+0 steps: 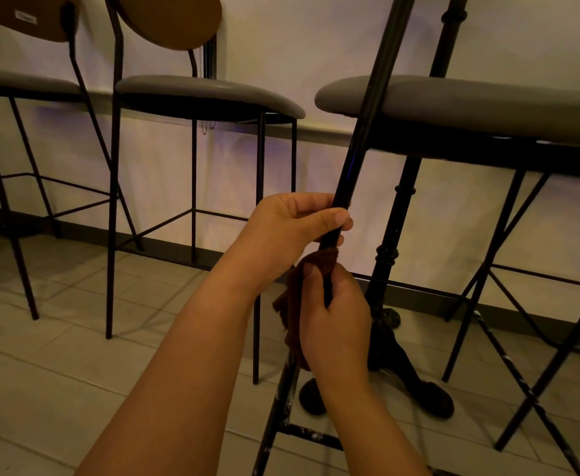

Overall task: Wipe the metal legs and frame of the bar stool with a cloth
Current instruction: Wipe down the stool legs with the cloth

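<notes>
A slanted black metal leg (360, 139) of the nearest bar stool (487, 108), the one with the grey padded seat, runs from the top of the view down to the bottom centre, and everything here sits around it. The person's left hand (292, 228) is curled closed around this leg, thumb laid across its front and fingers wrapped behind. Directly below it on the same leg, the right hand (336, 314) is clenched around a brown cloth (292, 304), pressing the cloth against the metal; the fabric bunches above the fist and hangs in a loose fold to the left of the leg. The two hands are just apart, one above the other. Lower down, the leg shows pale scuffs and meets a horizontal black crossbar (309, 434) that is also speckled. Behind the leg and slightly to its right stands an ornate black cast-iron table pedestal (388, 269) with spreading feet on the pale tiled floor (58, 355). Well to the left of the leg stand two more bar stools (206, 94) with grey seats, thin black frames and rounded brown wooden backrests, set along a light-coloured wall (299, 39).
</notes>
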A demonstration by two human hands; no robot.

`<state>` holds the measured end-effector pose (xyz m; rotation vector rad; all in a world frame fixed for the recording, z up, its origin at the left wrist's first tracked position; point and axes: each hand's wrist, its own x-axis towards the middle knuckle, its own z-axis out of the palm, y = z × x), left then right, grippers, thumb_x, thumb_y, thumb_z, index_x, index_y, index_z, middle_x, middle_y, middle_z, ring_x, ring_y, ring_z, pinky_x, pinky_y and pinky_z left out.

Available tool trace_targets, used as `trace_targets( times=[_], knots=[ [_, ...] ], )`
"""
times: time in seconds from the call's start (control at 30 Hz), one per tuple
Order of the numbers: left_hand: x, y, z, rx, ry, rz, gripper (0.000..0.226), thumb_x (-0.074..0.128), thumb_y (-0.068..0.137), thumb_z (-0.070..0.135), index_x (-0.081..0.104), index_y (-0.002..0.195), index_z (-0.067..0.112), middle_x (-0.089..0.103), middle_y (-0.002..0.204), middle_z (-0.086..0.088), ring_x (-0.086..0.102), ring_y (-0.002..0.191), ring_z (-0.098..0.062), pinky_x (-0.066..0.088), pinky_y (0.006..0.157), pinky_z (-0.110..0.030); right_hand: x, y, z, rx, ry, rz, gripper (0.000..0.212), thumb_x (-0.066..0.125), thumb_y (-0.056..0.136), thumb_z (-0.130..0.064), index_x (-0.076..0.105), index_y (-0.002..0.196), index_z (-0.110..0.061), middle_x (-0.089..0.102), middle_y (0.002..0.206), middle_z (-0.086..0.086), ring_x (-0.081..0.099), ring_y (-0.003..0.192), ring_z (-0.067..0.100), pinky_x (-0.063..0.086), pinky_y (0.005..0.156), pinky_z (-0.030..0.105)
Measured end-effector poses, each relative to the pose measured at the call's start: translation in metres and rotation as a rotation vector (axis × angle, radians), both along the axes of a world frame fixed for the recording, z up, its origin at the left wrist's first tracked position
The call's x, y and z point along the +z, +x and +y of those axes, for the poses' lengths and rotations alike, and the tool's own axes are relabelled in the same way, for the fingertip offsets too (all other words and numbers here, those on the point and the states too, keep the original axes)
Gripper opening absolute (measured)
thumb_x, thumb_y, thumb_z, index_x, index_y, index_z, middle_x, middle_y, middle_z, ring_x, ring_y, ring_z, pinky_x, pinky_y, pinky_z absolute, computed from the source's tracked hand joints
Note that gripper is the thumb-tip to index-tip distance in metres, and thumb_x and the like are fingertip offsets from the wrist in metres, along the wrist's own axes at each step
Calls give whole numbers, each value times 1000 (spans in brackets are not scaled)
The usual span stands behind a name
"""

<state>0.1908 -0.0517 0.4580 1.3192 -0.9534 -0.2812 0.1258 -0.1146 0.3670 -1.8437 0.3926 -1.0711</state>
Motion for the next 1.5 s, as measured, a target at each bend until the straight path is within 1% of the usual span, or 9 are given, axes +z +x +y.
trace_targets(
  times=[0.1, 0.23, 0.43, 0.57, 0.77, 0.9, 1.03, 1.3, 1.5],
  knots=[
    [1, -1, 0, 8, -1, 4, 18, 62, 89, 16, 70, 106, 14, 76, 89, 1, 72, 77, -9, 55, 68, -14, -6, -4, -5, 78, 38, 26, 20, 44, 95, -46, 60, 105, -39, 69, 94, -11, 68, 86, 8, 59, 73, 38],
    [1, -4, -1, 9, -9, 1, 20, 61, 89, 15, 69, 108, 13, 76, 90, -1, 72, 78, -9, 54, 69, -12, -7, -17, -14, 338, 173, 41, 18, 50, 96, -39, 66, 97, -47, 74, 93, -10, 72, 82, 9, 58, 63, 24],
    [-1, -5, 0, 1, -13, 10, 18, 61, 90, 14, 69, 106, 15, 76, 86, 4, 71, 77, -7, 52, 64, -12, 4, -18, -26, 339, 205, 34, 33, 43, 73, -68, 70, 81, -50, 72, 83, -16, 68, 78, -1, 50, 59, 8],
    [-2, -4, 0, 8, -31, 20, 16, 61, 89, 16, 70, 103, 15, 76, 85, 4, 71, 74, -8, 52, 62, -12, 11, -12, -16, 286, 122, -75, 21, 47, 88, -54, 67, 87, -47, 71, 80, -19, 68, 73, -2, 50, 55, 9],
    [-2, -2, 0, 4, -23, -16, 16, 62, 88, 14, 69, 103, 17, 76, 87, 5, 72, 80, -10, 53, 68, -12, -12, -17, -11, 293, 114, -22, 12, 55, 92, -41, 66, 94, -43, 73, 87, -12, 70, 79, 7, 60, 65, 29],
    [-4, -1, 2, -25, -28, -11, 22, 62, 87, 9, 68, 107, 17, 76, 91, 5, 72, 84, -11, 53, 74, -14, -17, -24, -23, 420, 182, 109, 26, 58, 93, -33, 67, 86, -56, 72, 87, -21, 68, 78, -1, 53, 56, 14],
    [-4, -2, 3, -27, -15, -24, 29, 62, 88, 7, 65, 116, 11, 74, 100, 1, 72, 86, -12, 55, 81, -19, -4, -30, -41, 565, 227, 211, 31, 59, 92, -25, 70, 87, -53, 73, 89, -20, 68, 79, -4, 49, 55, 8],
    [-1, -8, 3, 32, -25, 9, 28, 65, 85, 4, 65, 113, 6, 71, 102, 1, 71, 76, -9, 55, 73, -15, -35, -23, -21, 274, 139, 89, 8, 66, 84, -40, 65, 84, -48, 70, 79, -24, 65, 72, -7, 48, 49, 8],
    [-6, -9, 1, 50, -52, 45, 25, 64, 86, 5, 66, 110, 9, 73, 95, 2, 71, 77, -8, 54, 72, -13, -46, -21, -13, 237, 164, 104, 10, 67, 85, -36, 68, 95, -40, 70, 75, -22, 66, 69, -5, 49, 48, 9]
  ],
)
